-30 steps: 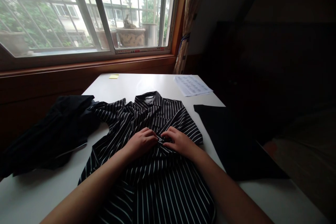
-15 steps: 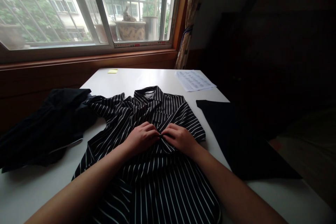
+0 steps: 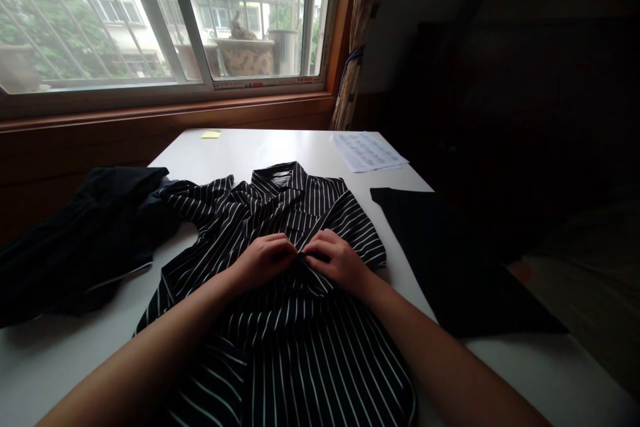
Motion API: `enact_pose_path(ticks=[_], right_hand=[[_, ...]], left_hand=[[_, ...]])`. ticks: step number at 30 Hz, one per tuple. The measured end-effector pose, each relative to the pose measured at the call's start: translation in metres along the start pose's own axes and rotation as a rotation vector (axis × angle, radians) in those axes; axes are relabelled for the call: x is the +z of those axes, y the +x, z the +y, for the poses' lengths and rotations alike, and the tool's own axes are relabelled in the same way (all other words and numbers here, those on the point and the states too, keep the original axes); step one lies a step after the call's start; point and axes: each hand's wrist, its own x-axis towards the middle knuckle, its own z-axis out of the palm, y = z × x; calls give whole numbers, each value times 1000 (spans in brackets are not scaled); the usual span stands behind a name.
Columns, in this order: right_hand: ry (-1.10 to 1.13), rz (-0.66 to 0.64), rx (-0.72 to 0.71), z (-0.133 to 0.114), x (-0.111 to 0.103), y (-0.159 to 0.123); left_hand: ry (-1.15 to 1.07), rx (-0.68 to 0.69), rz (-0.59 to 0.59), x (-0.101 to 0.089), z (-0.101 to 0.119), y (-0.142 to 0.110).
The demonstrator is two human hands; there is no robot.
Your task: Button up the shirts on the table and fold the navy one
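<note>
A black shirt with white stripes point(image 3: 320, 340) lies spread on the white table, its collar toward the window and its short sleeves out to the sides. My left hand point(image 3: 267, 257) pinches the front placket near the middle of the shirt. Close against it, my right hand point(image 3: 336, 257) grips the same strip of cloth from the other side. The fingertips of both hands nearly meet there, and the cloth is raised into folds around them. Whether a button sits between the fingers is hidden. Above the hands, the upper placket and a chest pocket show.
Dark folded clothes point(image 3: 95, 240) are heaped on the left of the white table point(image 3: 230, 150). A flat black garment point(image 3: 450, 267) hangs over the right edge. Printed sheets point(image 3: 369, 151) and a yellow sticky note point(image 3: 211, 135) lie at the far end, below the window point(image 3: 250, 13).
Both hands stay at the same spot on the placket, with the fingers shifted slightly and the left hand turned a little. The whole view has moved a bit.
</note>
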Motion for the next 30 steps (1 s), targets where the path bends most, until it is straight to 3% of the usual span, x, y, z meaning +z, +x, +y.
enact_pose_path(ticks=[11,22,30], right_hand=[[-132,32,-30,-4,4,0],[22,-19,-21,-2,4,-1],[54,-10,-69,-6,4,-1]], left_hand=[[32,12,25,5,-2,-2],[41,20,-8,1,2,-2],[-125,-8,-83,-8,1,-1]])
